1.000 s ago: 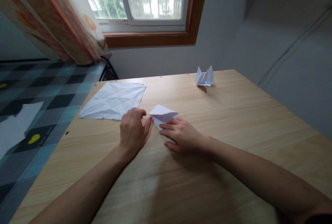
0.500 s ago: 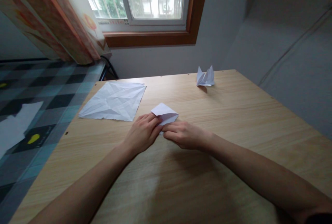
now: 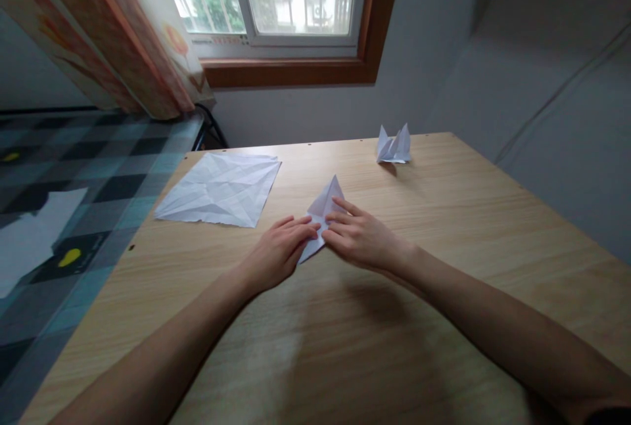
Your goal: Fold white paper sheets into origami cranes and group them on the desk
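Observation:
A small folded white paper piece (image 3: 323, 205) lies on the wooden table (image 3: 444, 228), its point toward the window. Both hands press on it. My left hand (image 3: 279, 254) rests flat with its fingertips on the paper's left edge. My right hand (image 3: 362, 238) lies across the paper's right side, fingers spread over it. The lower part of the paper is hidden under the fingers.
A creased, unfolded white sheet (image 3: 221, 188) lies at the table's far left. A finished folded paper figure (image 3: 393, 148) stands at the far edge. A bed with a checked cover (image 3: 73, 175) adjoins the table's left side, under a curtain (image 3: 123, 37) and window.
The paper piece was a wide, raised flap shape; now it lies flattened into a narrow point toward the window. Both hands moved onto it and press it down.

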A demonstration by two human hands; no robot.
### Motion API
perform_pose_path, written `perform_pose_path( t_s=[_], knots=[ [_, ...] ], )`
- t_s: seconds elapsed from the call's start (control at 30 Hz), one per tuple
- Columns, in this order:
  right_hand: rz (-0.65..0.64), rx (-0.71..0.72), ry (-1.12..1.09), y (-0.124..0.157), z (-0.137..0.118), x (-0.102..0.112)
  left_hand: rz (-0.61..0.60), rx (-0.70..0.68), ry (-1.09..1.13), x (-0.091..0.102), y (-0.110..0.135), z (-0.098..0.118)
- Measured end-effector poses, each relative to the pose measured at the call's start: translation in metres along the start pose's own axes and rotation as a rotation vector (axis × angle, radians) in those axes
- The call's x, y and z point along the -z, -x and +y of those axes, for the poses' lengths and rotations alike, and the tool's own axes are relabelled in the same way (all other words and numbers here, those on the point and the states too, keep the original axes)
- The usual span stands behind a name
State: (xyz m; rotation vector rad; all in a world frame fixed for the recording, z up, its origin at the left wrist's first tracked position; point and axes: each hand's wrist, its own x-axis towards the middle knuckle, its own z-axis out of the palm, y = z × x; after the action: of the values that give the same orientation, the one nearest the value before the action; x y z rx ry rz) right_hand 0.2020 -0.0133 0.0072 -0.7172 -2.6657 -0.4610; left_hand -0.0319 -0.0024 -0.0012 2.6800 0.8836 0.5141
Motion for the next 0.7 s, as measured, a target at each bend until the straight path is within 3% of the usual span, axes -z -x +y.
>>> perform_pose_path(
  t_s=[0.13,0.4,0.7],
  knots=[
    [0.047,-0.079,-0.043,0.0005,0.0016,-0.0035,0.043,0.005,-0.040,0.0009,-0.0006,0.0010],
    [0.101,-0.048,-0.217,-0.0053,-0.0071,-0.0063,0.009,0.026,0.016,0.0049,-0.0008,0.0039],
    [0.086,-0.043,-0.151,-0.0030,-0.0047,-0.0069,-0.018,0.036,0.103,0.0090,-0.0025,0.0095]
  ],
)
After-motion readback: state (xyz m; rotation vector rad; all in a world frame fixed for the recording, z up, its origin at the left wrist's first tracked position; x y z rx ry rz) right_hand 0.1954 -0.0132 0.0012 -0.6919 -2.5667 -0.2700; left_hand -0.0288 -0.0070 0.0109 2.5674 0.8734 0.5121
